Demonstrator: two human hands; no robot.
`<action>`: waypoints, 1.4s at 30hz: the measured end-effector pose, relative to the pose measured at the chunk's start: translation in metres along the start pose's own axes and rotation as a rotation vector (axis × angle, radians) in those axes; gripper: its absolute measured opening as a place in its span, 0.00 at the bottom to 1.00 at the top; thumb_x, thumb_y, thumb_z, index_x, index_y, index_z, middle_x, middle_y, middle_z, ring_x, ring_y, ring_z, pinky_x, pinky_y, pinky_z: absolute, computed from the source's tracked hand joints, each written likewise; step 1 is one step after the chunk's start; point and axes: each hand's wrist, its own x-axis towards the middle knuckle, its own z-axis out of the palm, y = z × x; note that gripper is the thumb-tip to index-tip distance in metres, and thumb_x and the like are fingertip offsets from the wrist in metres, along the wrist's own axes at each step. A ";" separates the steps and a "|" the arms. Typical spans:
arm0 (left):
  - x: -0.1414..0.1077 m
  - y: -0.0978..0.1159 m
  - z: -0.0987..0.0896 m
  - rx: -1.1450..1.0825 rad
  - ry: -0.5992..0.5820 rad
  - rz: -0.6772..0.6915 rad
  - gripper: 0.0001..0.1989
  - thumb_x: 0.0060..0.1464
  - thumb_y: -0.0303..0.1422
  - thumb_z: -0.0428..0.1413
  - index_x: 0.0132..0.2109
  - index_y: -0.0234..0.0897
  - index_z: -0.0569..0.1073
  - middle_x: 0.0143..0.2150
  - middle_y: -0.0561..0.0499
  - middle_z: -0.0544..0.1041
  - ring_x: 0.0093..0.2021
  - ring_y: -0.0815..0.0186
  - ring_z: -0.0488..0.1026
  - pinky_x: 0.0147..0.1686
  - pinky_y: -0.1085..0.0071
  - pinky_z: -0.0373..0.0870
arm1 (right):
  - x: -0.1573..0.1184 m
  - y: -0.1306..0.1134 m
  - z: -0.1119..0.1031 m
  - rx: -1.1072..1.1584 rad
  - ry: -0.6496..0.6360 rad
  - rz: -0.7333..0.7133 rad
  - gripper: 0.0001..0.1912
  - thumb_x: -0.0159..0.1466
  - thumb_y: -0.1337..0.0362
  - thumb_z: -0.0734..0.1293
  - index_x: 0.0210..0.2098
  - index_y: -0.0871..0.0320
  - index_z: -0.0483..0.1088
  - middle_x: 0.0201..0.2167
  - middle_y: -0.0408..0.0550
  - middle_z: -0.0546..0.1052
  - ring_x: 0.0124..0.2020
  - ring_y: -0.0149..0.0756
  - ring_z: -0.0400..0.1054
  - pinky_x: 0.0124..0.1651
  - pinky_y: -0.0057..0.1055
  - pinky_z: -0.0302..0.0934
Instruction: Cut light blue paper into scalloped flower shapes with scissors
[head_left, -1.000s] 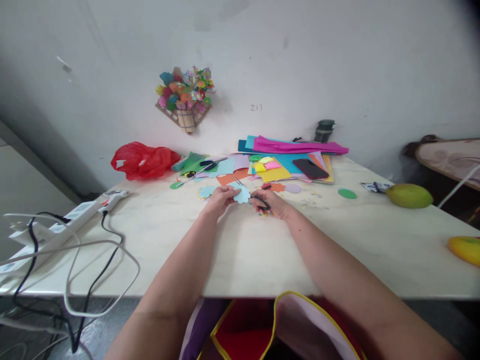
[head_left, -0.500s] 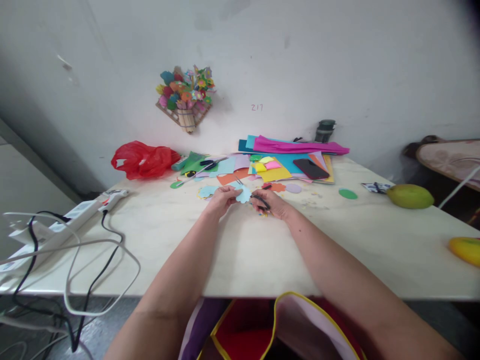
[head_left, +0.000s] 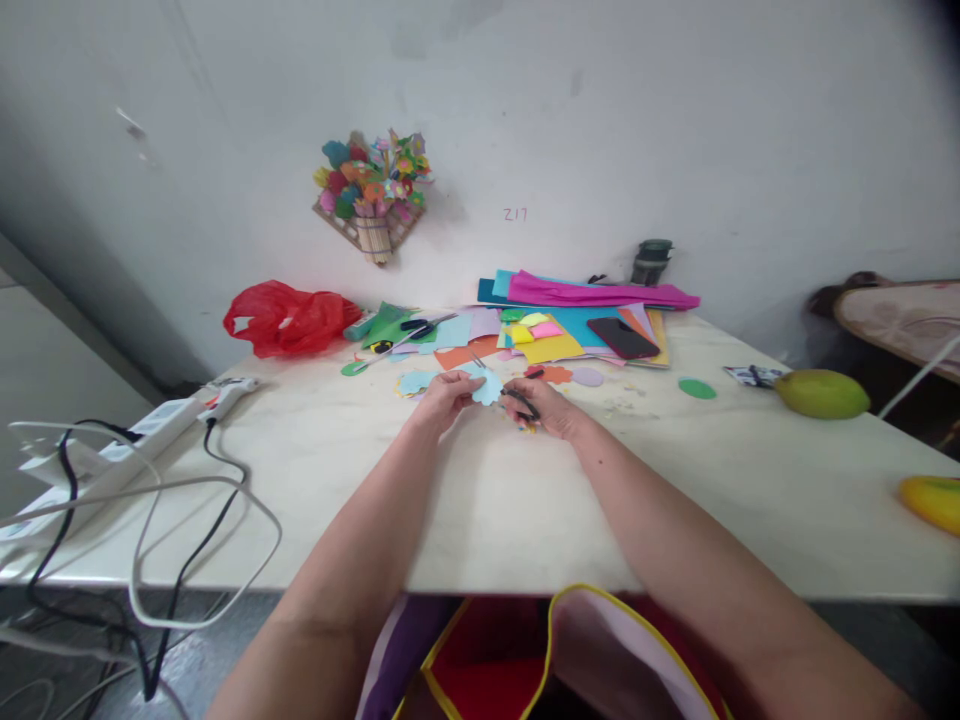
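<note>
Between my two hands is a light blue paper piece with a scalloped edge (head_left: 487, 388). My left hand (head_left: 448, 396) pinches it by its left side. In my right hand (head_left: 546, 405) is a pair of black-handled scissors (head_left: 525, 402), held at the right of the blue paper; the blades are partly hidden by the paper and fingers. More light blue paper (head_left: 415, 382) lies just left of my left hand. Beyond my right hand are an orange scalloped paper shape (head_left: 556, 374) and a lilac oval (head_left: 587, 376). Small scraps lie under and beside my right hand.
Coloured sheets (head_left: 570, 350) with a phone (head_left: 623, 338) on them lie at the back. A second pair of scissors (head_left: 417, 328) and a red plastic bag (head_left: 289, 320) are back left. A power strip (head_left: 150, 432) with cables stands left; a mango (head_left: 822, 393) lies right.
</note>
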 end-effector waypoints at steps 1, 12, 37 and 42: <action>0.000 0.000 0.000 -0.002 0.000 0.000 0.15 0.31 0.31 0.68 0.21 0.33 0.68 0.19 0.54 0.70 0.22 0.71 0.68 0.27 0.71 0.66 | 0.000 -0.001 0.000 0.002 0.001 0.000 0.15 0.51 0.57 0.69 0.31 0.61 0.65 0.16 0.37 0.67 0.14 0.23 0.56 0.16 0.22 0.47; 0.000 0.000 0.000 -0.013 0.001 0.004 0.14 0.32 0.31 0.68 0.21 0.33 0.68 0.19 0.54 0.71 0.22 0.70 0.69 0.28 0.70 0.67 | -0.002 -0.005 0.004 0.001 0.029 -0.001 0.13 0.52 0.59 0.69 0.32 0.61 0.66 0.15 0.37 0.66 0.14 0.23 0.56 0.15 0.22 0.47; 0.000 0.004 -0.002 -0.082 0.044 0.000 0.12 0.34 0.30 0.65 0.22 0.32 0.68 0.21 0.52 0.73 0.22 0.70 0.69 0.24 0.73 0.67 | -0.002 -0.003 0.000 0.050 -0.048 0.044 0.15 0.52 0.56 0.69 0.31 0.61 0.66 0.14 0.37 0.66 0.12 0.22 0.57 0.13 0.20 0.46; 0.000 0.004 -0.003 -0.078 0.062 0.002 0.13 0.33 0.30 0.66 0.22 0.33 0.68 0.20 0.53 0.71 0.20 0.71 0.68 0.23 0.73 0.65 | -0.001 0.001 -0.002 0.054 -0.050 0.027 0.16 0.52 0.55 0.69 0.32 0.61 0.65 0.16 0.38 0.68 0.12 0.22 0.58 0.13 0.20 0.45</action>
